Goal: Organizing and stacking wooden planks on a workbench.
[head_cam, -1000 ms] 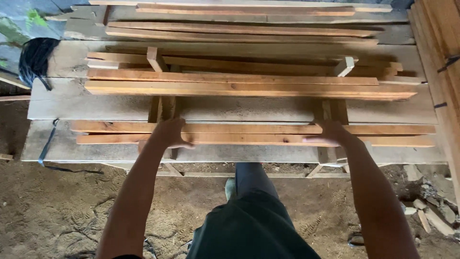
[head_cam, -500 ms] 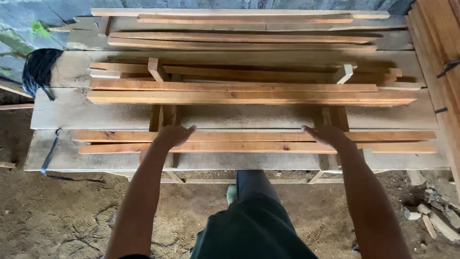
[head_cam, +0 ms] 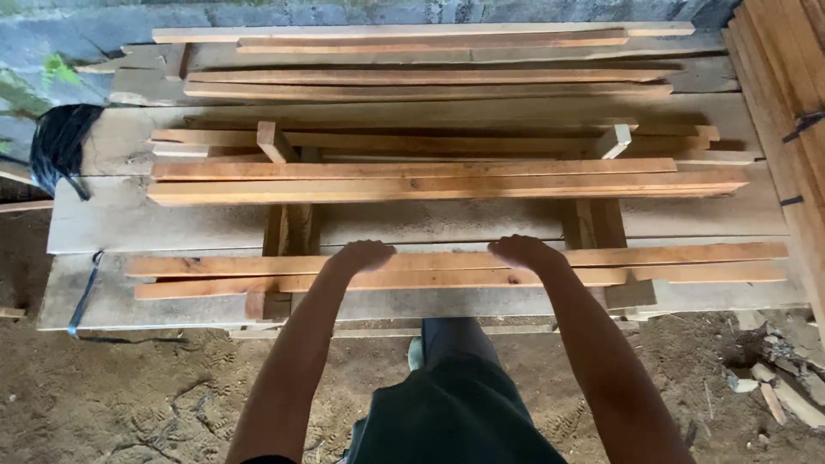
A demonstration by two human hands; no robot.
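Both hands have been brought much closer together than they were a moment ago, when they were set wide apart on the wood. Now the left hand (head_cam: 364,255) and the right hand (head_cam: 521,251) are laid near the middle of the two long planks (head_cam: 215,275) at the front. The fingers are curled over the far edge of these planks, so the planks are held, not just touched. Whether the grip is tight cannot be told.

The two long planks are found side by side at the near edge of the big wooden bench (head_cam: 112,223), lying flat across it. With the hands near the middle, the planks look set to be held level.

More planks (head_cam: 447,179) are stacked farther back on small wooden blocks (head_cam: 273,142). A black bundle (head_cam: 58,142) is seen at the far left. Bare dirt (head_cam: 129,395) is seen under the bench.
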